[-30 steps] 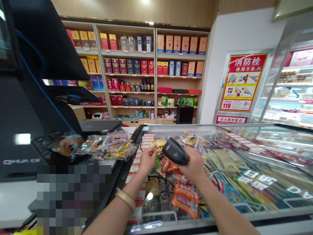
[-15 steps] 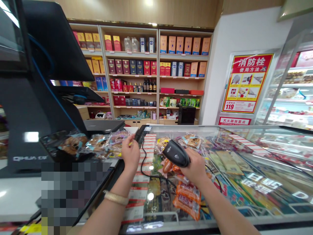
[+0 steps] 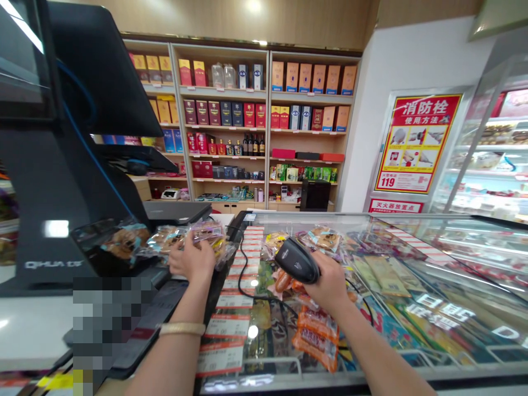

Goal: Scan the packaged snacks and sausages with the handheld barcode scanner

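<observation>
the left hand lays a snack pack on the pile by the till, fingers curled on it, while the right hand grips the scanner over the freezer lid; picking another pack seems next.

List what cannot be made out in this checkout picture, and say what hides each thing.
Head view:
- Left hand: its fingertips are buried among the snack packets, so the grip is unclear.
- Barcode scanner: its handle is covered by the right hand.
- Register screen: cut off by the left edge.
- Counter patch: pixelated blur.
- Price labels: print too small.
</observation>
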Motion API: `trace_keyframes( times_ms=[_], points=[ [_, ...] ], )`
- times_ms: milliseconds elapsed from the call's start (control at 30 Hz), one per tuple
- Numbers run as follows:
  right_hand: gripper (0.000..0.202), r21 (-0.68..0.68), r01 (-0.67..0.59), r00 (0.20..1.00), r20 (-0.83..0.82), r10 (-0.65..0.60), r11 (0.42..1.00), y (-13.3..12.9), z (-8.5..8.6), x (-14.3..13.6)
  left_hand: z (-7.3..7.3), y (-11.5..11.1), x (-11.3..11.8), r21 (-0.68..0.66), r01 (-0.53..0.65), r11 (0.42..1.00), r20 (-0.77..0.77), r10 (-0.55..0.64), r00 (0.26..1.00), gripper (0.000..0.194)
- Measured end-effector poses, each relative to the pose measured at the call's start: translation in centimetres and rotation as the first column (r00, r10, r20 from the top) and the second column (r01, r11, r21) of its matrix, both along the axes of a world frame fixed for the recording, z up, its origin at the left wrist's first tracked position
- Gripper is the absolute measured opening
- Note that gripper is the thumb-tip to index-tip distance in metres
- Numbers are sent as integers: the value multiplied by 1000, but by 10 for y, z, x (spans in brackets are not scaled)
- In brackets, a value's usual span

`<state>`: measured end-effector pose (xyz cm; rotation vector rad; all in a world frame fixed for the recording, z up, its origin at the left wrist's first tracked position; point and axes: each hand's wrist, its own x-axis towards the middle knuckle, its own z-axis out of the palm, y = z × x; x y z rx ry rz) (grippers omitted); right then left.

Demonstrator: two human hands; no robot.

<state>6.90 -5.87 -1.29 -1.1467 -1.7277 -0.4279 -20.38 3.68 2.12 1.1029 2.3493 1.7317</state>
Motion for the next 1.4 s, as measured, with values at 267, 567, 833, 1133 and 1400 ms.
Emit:
trace_keyframes(
  times_ms=[267,567,833,1133,1400],
  points=[
    [4,9,-12,1000,-1,12,1000,-1,1,-1,-2,2,-3,-7,-12,1000,33,12,999,45],
    [7,8,-17,1000,20,17,1000,-2,1,-2,-3,-3,-3,75,-12,997,-68,17,998,29],
    [8,1,-22,999,23,22,1000,-2,1,-1,0,-7,-3,107,71,992,-146,-55,988,29],
    [13,-13,-34,999,14,35,999,0,-2,0,0,1,-5,385,229,894,-117,-199,973,29],
    [13,-44,-29,999,22,30,999,0,-2,0,0,-7,15,398,535,745,-324,-431,842,27]
  ],
)
